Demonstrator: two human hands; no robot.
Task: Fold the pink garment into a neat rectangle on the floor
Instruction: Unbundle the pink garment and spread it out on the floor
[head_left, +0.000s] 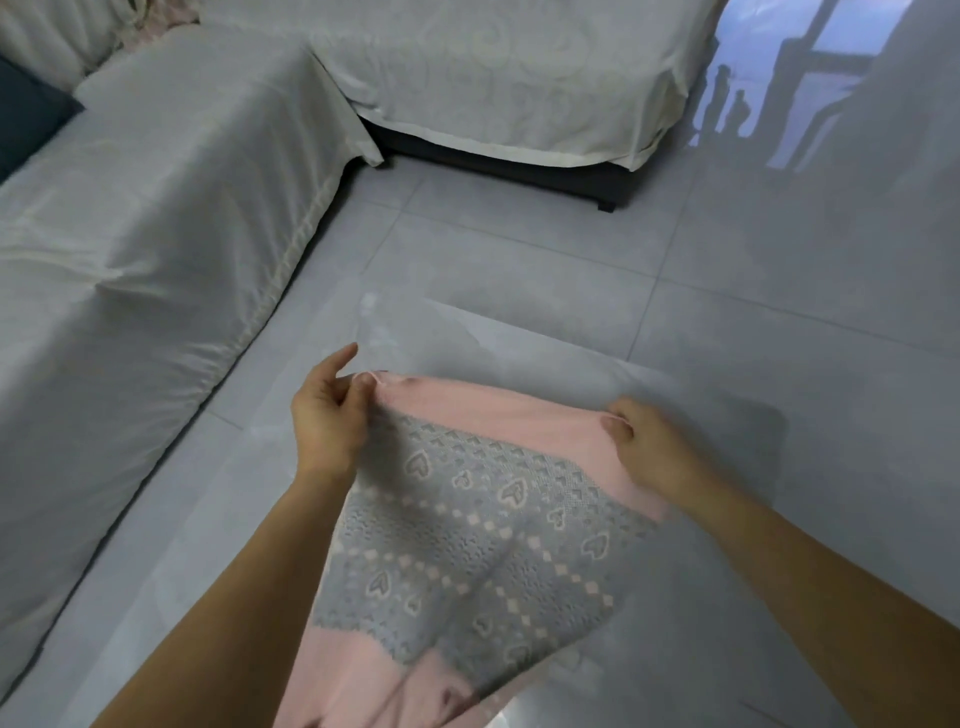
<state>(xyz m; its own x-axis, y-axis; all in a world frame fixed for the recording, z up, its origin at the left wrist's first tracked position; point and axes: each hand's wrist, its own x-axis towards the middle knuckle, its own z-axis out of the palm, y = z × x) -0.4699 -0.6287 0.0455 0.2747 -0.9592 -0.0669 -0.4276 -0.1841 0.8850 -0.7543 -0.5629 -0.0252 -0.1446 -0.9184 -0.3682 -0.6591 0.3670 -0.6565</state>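
Note:
The pink garment (467, 525) is knitted, with a wide grey band of hearts and diamonds across its middle. It hangs in front of me above the grey tiled floor (571, 270), stretched between both hands by its pink top edge. My left hand (327, 415) pinches the top left corner between thumb and fingers. My right hand (649, 447) grips the top right corner. The garment's lower pink part runs out of the bottom of the view.
A sofa under a pale cover (130, 249) fills the left side, and a second covered seat (493, 73) stands at the back. A dark cushion (26, 119) lies at the far left. Open tiled floor stretches ahead and to the right.

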